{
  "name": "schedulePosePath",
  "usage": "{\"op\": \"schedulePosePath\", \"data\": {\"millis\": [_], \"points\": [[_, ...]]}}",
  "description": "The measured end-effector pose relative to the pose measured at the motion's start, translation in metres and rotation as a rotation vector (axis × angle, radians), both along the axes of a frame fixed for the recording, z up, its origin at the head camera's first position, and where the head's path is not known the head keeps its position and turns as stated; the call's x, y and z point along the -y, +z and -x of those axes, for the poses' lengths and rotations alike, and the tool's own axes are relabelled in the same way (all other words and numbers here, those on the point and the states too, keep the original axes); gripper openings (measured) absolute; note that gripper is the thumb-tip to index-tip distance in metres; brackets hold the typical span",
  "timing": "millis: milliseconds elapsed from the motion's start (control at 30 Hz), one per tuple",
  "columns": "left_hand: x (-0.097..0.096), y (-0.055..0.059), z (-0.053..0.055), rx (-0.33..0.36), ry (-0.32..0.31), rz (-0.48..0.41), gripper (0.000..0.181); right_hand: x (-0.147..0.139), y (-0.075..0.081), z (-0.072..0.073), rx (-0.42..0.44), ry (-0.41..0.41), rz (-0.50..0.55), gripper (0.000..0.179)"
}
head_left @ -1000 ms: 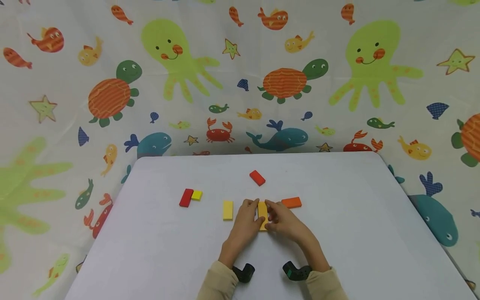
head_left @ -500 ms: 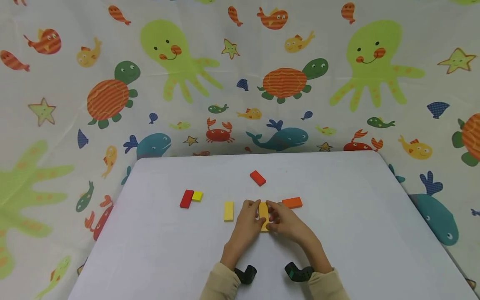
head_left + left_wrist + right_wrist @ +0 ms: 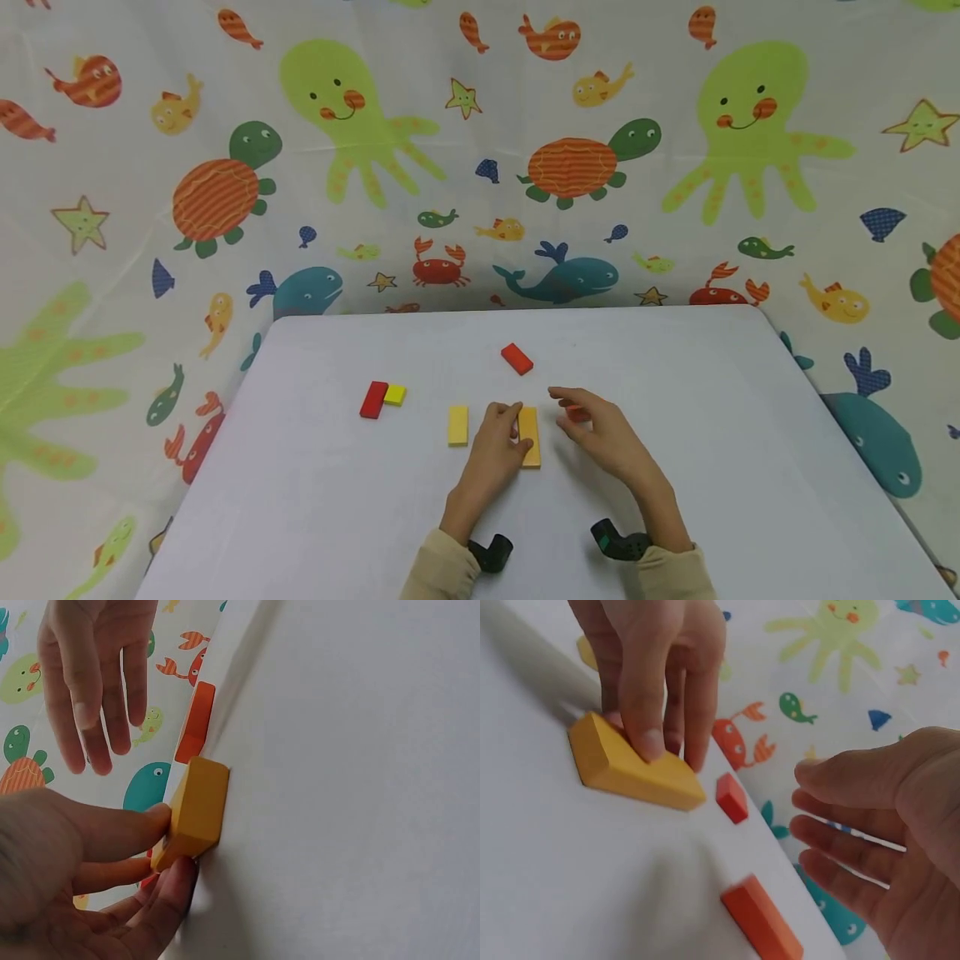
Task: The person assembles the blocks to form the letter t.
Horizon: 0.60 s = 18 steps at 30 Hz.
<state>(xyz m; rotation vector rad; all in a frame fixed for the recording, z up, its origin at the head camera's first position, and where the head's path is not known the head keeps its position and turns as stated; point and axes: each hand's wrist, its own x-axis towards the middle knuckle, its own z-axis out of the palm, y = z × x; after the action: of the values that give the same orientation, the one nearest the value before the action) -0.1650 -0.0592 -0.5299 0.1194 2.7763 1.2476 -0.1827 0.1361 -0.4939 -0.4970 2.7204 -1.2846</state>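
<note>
My left hand [image 3: 492,446] pinches a deep-yellow rectangular block [image 3: 531,437] with thumb and fingertips at its left side; the block lies on the white table. In the left wrist view, the thumb and a finger touch two sides of this block [image 3: 201,802]. To the right of it, my right hand [image 3: 611,435] is raised with fingers spread and a gap between thumb and fingers, holding nothing. Partly covered by that hand in the head view is an orange block [image 3: 577,413], which shows more fully in the right wrist view, as does the deep-yellow block [image 3: 634,769].
A paler yellow block [image 3: 457,426] lies just left of my left hand. Farther left, a red block [image 3: 373,400] touches a small yellow square block [image 3: 394,395]. Toward the back lies another red block [image 3: 517,358]. A sea-animal cloth [image 3: 480,167] hangs behind the table [image 3: 315,500].
My right hand has let go of the deep-yellow block and moved right, over the orange block, its fingers opening. My left hand stays at the block.
</note>
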Motion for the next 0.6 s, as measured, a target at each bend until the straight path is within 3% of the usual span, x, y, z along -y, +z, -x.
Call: {"op": "schedulePosePath", "data": {"millis": [167, 600], "points": [[0.001, 0.0, 0.001, 0.014, 0.005, -0.021, 0.058, -0.011, 0.002, 0.004, -0.076, -0.005, -0.026, 0.047], [0.001, 0.0, 0.0, 0.008, 0.004, -0.041, 0.058, -0.037, -0.01, 0.007, -0.024, -0.018, -0.175, 0.045]]}}
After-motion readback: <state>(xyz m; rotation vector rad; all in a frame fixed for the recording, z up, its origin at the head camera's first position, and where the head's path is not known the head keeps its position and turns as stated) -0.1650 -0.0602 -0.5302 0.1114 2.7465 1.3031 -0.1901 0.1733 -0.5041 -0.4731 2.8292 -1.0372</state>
